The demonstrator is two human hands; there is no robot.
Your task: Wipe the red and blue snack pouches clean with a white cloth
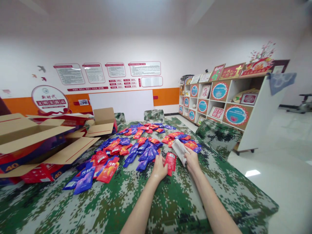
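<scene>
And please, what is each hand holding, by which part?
Left fingers: a red packet, by its left edge. Right fingers: a white item, by its right edge.

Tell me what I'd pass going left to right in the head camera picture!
Open boxes → left hand → red packet → whitish item → right hand → draped blue cloth.

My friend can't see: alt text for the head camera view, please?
A person's left hand holds a red packet, the right hand a whitish item, at a camouflage-covered table strewn with red and blue packets; open boxes sit left.
</scene>
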